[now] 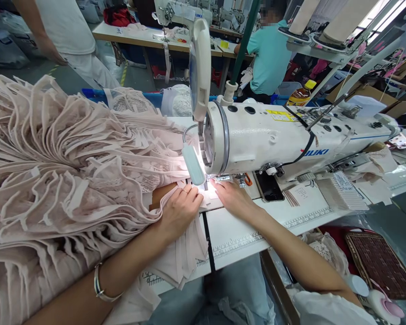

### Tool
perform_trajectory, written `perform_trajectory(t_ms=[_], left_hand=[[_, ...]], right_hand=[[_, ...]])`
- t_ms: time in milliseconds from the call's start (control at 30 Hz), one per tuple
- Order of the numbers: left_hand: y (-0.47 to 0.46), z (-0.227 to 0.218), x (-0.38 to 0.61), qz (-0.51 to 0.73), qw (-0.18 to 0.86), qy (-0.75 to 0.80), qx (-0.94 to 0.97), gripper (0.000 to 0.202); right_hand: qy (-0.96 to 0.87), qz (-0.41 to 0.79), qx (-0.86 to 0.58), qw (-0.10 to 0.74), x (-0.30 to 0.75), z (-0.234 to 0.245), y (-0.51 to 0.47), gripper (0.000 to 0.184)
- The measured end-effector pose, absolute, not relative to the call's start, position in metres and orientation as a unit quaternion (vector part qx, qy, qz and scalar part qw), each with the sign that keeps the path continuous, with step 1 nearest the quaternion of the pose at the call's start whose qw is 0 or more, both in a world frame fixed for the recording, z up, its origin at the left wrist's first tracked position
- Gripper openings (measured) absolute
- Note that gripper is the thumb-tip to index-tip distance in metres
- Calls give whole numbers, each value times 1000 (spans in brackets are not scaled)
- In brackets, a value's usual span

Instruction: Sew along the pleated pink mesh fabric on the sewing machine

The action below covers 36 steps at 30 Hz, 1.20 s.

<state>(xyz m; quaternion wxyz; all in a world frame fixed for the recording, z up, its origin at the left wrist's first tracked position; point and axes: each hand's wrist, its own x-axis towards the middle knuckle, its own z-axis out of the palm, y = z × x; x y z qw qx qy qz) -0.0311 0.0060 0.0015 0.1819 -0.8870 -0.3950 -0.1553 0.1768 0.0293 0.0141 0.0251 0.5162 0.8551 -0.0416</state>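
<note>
Floor (pixel 389 219): grey, yellow markings (pixel 124 74) at far left. Far counter (pixel 138 37): white top, wood-toned edge. Near counter (pixel 230 230): white, ruler scale along near side. Far right: bright strips (pixel 389 20), window or lamp unclear.

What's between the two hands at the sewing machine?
Pale fabric and the metal foot of the sewing machine, between left hand and right hand; head view.

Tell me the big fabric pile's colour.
The fabric pile is pale pinkish beige, best seen in the head view.
</note>
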Motion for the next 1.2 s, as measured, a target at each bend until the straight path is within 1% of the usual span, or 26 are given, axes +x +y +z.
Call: perform_trajectory(t_ms=[100,200,367,467,567,667,700,767,867,1000,1067,1133,1200], left_hand=[[5,2,-32,-159,163,-399,-888,24],[5,2,-33,-155,152,-402,-889,21],[5,2,-34,-155,135,-412,-887,21],[5,0,-34,-186,130,-387,-894,24],[6,-1,-36,-227,149,-351,-896,28],[7,-1,-38,-244,156,-340,-895,29],[8,-2,-39,-246,156,-337,-895,29],[9,-4,-41,-252,148,-328,-899,29],[10,-8,-44,-261,112,-322,-903,32],[9,-13,-44,-260,55,-337,-903,33],[9,-14,-44,-257,32,-352,-899,36],[10,-14,-44,-246,10,-369,-896,40],[13,-15,-45,-235,-3,-384,-893,45]], right_hand=[[851,3,524,1,175,11,26,39],[847,27,531,4,173,11,25,39],[834,-19,550,42,175,12,34,40],[826,-26,563,19,177,8,37,41],[835,3,550,-2,183,10,29,42],[831,46,553,-30,206,22,9,30],[817,60,572,-43,220,28,2,26],[750,96,651,-61,254,38,-14,31],[624,166,761,-66,309,47,-30,27],[579,84,810,-30,351,47,-36,19],[576,64,815,-29,355,47,-36,19],[565,72,821,-33,354,49,-36,23],[539,126,830,-67,347,52,-38,27]])
